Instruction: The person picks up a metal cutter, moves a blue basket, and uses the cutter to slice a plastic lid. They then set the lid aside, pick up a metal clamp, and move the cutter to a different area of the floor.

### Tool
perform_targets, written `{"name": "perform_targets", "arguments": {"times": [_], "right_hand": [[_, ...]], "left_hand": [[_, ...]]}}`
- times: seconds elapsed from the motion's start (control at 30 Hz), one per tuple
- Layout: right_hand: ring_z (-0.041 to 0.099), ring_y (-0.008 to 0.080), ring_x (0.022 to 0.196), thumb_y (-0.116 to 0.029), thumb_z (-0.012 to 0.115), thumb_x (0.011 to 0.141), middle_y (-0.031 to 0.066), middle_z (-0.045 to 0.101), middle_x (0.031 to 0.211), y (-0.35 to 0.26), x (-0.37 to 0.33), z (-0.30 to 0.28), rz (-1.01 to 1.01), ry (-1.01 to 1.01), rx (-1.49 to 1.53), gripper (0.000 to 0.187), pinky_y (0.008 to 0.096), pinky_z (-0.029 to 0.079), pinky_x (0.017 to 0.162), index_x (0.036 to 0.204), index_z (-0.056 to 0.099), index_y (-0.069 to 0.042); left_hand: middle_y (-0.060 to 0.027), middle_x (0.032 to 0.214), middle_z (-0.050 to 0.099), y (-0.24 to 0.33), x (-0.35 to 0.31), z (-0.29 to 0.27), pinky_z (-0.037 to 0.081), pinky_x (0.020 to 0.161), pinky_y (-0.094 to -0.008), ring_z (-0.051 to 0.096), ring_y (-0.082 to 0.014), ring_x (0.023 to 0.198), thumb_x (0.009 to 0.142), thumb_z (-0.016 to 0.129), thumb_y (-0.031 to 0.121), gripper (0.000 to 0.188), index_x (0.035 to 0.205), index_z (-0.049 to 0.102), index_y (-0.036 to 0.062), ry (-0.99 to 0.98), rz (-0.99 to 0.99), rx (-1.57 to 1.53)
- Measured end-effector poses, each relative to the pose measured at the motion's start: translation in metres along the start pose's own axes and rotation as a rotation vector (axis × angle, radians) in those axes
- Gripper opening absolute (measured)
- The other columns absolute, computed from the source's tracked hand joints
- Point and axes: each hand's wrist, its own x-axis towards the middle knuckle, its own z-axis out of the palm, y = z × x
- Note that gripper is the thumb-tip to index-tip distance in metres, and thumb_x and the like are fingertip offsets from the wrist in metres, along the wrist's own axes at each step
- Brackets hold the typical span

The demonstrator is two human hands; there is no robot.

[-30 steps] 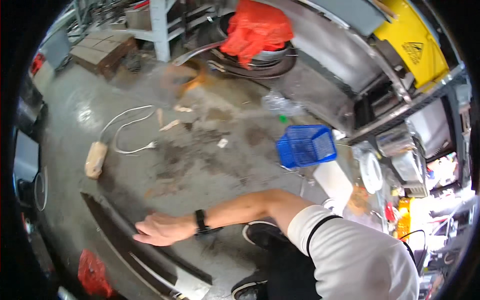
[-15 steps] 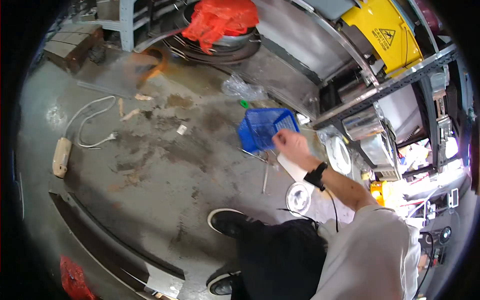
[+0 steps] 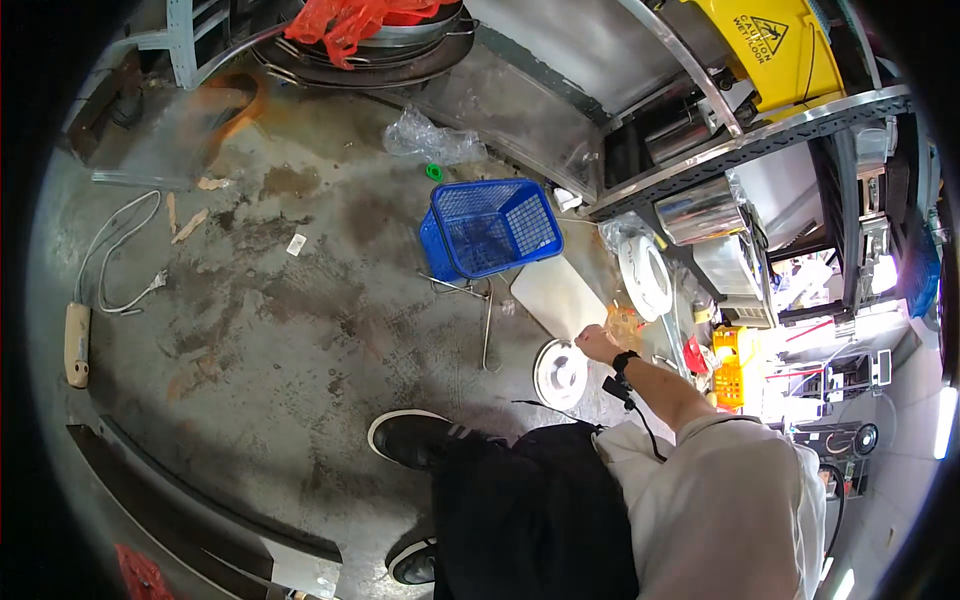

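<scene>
My right hand (image 3: 598, 344), with a black watch on its wrist, reaches out at the lower corner of a white cutting board (image 3: 556, 293) that lies on the wet concrete floor. Its fingers are curled, and whether they grip anything is unclear. A round metal lid (image 3: 560, 373) lies just left of the hand. A blue plastic basket (image 3: 492, 226) sits tilted beyond the board. My left hand is out of view. My dark trousers and black shoe (image 3: 415, 440) fill the lower middle.
A metal rack (image 3: 760, 140) with steel containers and a yellow floor sign (image 3: 780, 50) stands at right. A white round plate (image 3: 645, 275) leans by the rack. A clear plastic bag (image 3: 430, 135), a white cable (image 3: 120, 250) and a dark curved panel (image 3: 190, 495) lie on the floor.
My hand left the dark curved panel at left, swung over to the blue basket, and has now dropped to the cutting board's lower corner. The view turned toward the rack.
</scene>
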Motion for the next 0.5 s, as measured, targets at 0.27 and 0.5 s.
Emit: {"name": "perform_targets", "arguments": {"times": [0.27, 0.5], "right_hand": [[0.075, 0.0354, 0.084, -0.034, 0.068, 0.095, 0.0206, 0.076, 0.089, -0.108, -0.016, 0.008, -0.371, -0.029, 0.281, 0.036, 0.0436, 0.060, 0.077, 0.095, 0.076, 0.001], [0.076, 0.0325, 0.087, -0.053, 0.067, 0.097, 0.0175, 0.077, 0.089, -0.197, -0.055, 0.029, -0.475, -0.194, 0.029, 0.053, 0.0436, 0.059, 0.079, 0.098, 0.078, -0.001]], "left_hand": [[0.0023, 0.078, 0.051, 0.071, -0.035, -0.033, 0.036, 0.055, -0.0306, 0.045, -0.0101, 0.068, 0.097, 0.081, 0.030, 0.029, 0.100, 0.064, 0.0066, -0.005, -0.063, -0.015], [0.0033, 0.060, 0.046, 0.078, -0.036, -0.057, 0.026, 0.039, -0.0296, 0.037, -0.0079, 0.044, 0.099, 0.077, 0.040, 0.039, 0.083, 0.051, 0.0155, -0.025, -0.038, 0.055]]}}
